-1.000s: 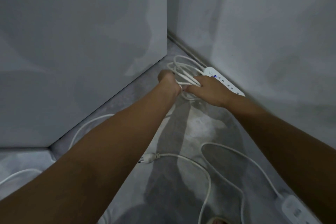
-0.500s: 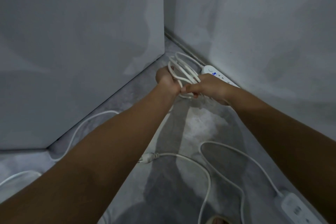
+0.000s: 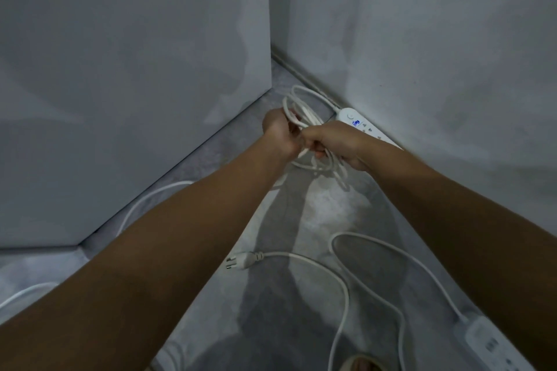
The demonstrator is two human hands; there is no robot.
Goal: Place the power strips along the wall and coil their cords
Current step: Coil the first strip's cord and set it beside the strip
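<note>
A white power strip (image 3: 358, 125) with a blue light lies on the grey floor against the right wall. Its white cord (image 3: 304, 108) is gathered into loops just left of it. My left hand (image 3: 280, 134) and my right hand (image 3: 337, 143) meet over the bundle, and both are closed on the coiled cord, with loops sticking out above and below them. A second white power strip (image 3: 494, 348) lies along the same wall at the bottom right. Its loose cord (image 3: 346, 289) snakes across the floor and ends in a plug (image 3: 241, 260).
A large grey panel (image 3: 135, 84) stands on the left and narrows the floor into a corridor toward the corner. Another white cable (image 3: 144, 205) curves along the panel's base. A foot in a sandal (image 3: 358, 366) shows at the bottom edge.
Both hands have stayed on the coil and shifted slightly. The loops now hang lower below my right hand, and more of the far power strip shows.
</note>
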